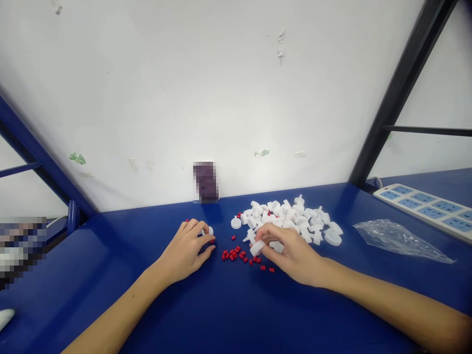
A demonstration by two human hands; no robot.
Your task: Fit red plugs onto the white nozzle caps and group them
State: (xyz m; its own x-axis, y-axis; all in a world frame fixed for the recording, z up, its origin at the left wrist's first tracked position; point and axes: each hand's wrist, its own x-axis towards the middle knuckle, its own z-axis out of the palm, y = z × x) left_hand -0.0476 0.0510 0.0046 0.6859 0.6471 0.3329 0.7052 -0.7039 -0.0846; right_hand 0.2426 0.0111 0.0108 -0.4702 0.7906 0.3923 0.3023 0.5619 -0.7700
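Observation:
My right hand (293,253) is closed, pinching a white plastic cap (257,248) between thumb and fingers, tilted and just off the loose red pieces. Beside it spreads a pile of white caps (291,214), some with a narrow spout. My left hand (188,253) rests low over the table, fingers curved and thumb apart from the index finger. A white piece (210,230) shows just behind its fingers, and a bit of red lies by the index fingertip. Between my hands are several small red cylindrical pieces (234,254).
The blue table (228,309) meets a white wall (236,98). A pixelated dark object (206,182) leans there. On the right lie a clear plastic bag (398,238) and a power strip (429,209). Metal frame posts stand left and right. A white object (5,318) sits at the left edge.

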